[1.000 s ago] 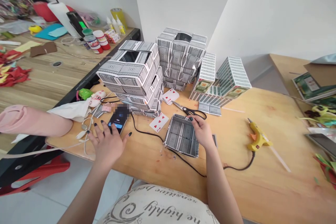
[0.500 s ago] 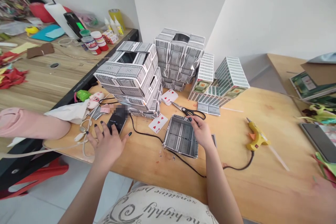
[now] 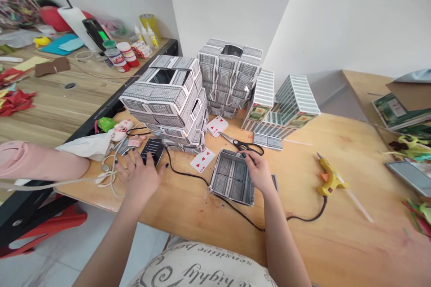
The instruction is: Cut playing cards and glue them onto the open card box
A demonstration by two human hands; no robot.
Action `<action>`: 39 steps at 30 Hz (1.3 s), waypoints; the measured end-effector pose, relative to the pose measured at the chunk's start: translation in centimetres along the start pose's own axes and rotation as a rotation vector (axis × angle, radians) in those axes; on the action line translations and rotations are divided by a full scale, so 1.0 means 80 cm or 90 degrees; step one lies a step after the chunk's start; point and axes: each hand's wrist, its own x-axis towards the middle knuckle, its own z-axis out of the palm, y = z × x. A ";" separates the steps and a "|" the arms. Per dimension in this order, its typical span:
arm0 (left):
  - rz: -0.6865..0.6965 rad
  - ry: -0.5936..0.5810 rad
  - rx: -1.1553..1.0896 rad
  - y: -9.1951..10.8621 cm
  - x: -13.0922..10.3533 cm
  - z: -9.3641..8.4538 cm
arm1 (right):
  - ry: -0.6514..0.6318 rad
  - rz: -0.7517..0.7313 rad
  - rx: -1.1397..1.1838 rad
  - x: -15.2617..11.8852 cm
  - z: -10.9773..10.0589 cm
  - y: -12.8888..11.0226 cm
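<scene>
My left hand (image 3: 140,178) is spread over the lower end of a black phone (image 3: 153,151), which lies on the table with its screen lit. My right hand (image 3: 258,171) pinches the upper right rim of a shallow open box made of playing cards (image 3: 232,177). The box rests on the table, its patterned inside facing up. Beyond my right hand lie black-handled scissors (image 3: 248,147). Between phone and box is a loose three of hearts card (image 3: 202,160). A stacked card box structure (image 3: 164,94) stands behind the phone.
A yellow glue gun (image 3: 332,178) lies at the right, its black cord running under the box. Farther back stand a second card structure (image 3: 229,76) and stacked card packs (image 3: 262,94). A pink cylindrical case (image 3: 40,160) and white cables (image 3: 109,172) lie left.
The phone's screen now shows several lines where it was mostly dark. My left hand has shifted slightly over it. My right hand keeps its grip on the box.
</scene>
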 end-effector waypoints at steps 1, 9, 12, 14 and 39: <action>0.000 0.003 -0.002 0.000 0.002 0.002 | 0.001 0.000 -0.002 0.000 0.000 0.001; -0.003 0.007 0.021 0.006 0.012 0.010 | 0.008 -0.011 0.003 -0.001 0.000 0.001; 0.001 0.007 0.023 0.007 0.014 0.013 | 0.011 -0.013 0.005 -0.001 0.000 0.001; 0.000 0.013 0.028 0.005 0.014 0.013 | 0.012 -0.012 0.006 0.000 0.000 0.002; -0.002 0.036 -0.049 0.008 0.028 0.011 | 0.019 0.005 0.020 -0.002 -0.001 -0.003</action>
